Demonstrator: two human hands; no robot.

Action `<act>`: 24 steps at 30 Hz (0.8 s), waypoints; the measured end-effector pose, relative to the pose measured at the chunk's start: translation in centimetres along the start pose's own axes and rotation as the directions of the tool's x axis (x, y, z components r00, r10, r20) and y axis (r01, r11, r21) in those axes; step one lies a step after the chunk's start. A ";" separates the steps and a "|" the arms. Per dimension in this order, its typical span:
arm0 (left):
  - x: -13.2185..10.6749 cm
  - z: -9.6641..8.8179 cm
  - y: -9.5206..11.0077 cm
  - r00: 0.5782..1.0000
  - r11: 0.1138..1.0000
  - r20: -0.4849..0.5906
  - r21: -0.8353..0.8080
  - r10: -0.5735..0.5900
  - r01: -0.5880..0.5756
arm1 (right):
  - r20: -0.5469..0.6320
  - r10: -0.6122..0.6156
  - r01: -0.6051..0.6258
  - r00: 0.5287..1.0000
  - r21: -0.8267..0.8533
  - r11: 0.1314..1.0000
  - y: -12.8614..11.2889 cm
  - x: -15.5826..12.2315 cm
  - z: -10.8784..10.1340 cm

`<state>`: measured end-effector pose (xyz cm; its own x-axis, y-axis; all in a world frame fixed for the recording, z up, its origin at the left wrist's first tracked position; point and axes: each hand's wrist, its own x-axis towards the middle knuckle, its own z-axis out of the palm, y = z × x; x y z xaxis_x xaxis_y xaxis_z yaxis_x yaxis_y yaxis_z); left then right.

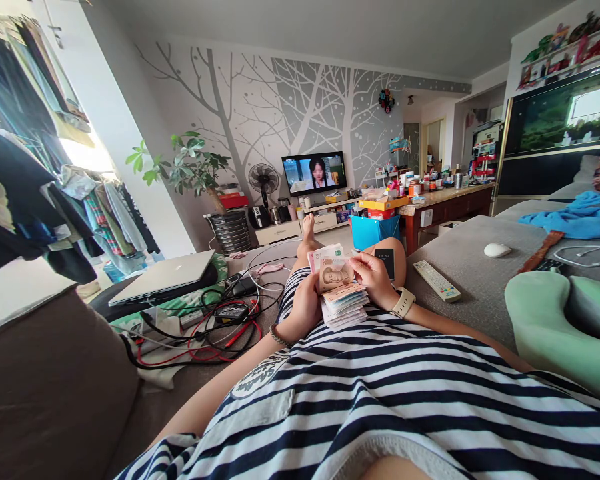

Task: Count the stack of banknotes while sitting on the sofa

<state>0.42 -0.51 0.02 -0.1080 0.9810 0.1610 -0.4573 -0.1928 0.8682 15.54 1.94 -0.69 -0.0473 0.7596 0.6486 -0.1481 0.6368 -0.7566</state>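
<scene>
From where I'm standing, it's one head-worn cam aimed forward and kinda down: striped shirt (350,380) super close at 6 o'clock, left hand (304,308) and right hand (375,281) a bit further out, TV (314,173) way off at 12, hung clothes (7,93) at 10, blue cloth (580,219) at 3.

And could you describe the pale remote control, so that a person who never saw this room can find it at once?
On the grey sofa, look right of the person's right hand, past the pale watch. There lies the pale remote control: long, with many buttons, unlike the smooth, rounded white mouse nearby.
</scene>
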 end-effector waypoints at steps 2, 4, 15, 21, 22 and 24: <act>0.0 -0.1 0.0 1.000 1.000 -0.005 0.009 0.004 -0.004 | 0.002 -0.001 0.001 1.000 0.008 1.000 0.0 0.0 0.0; 0.1 -0.1 -0.1 1.000 1.000 -0.011 0.020 0.010 -0.010 | 0.002 -0.006 0.006 1.000 0.010 1.000 0.0 0.0 0.0; 0.2 -0.3 -0.3 0.999 0.999 -0.023 0.019 0.026 -0.025 | -0.005 -0.017 0.016 1.000 -0.030 0.999 0.2 0.0 0.0; 0.6 -0.6 -0.7 1.000 1.000 -0.006 -0.004 0.021 -0.021 | -0.004 -0.022 0.022 1.000 -0.007 1.000 -0.1 -0.1 0.0; 0.8 -0.7 -0.8 1.000 1.000 0.002 -0.012 0.020 -0.020 | -0.006 -0.022 0.021 1.000 -0.012 1.000 -0.1 -0.1 0.0; 1.0 -0.9 -1.0 1.000 0.999 0.028 -0.031 0.012 -0.011 | -0.009 -0.022 0.022 1.000 -0.024 0.999 -0.3 -0.2 0.0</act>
<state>-0.05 0.66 -1.11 -0.0882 0.9789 0.1844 -0.4831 -0.2040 0.8515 15.62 1.64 -0.61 -0.0352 0.7467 0.6642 -0.1258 0.6560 -0.7442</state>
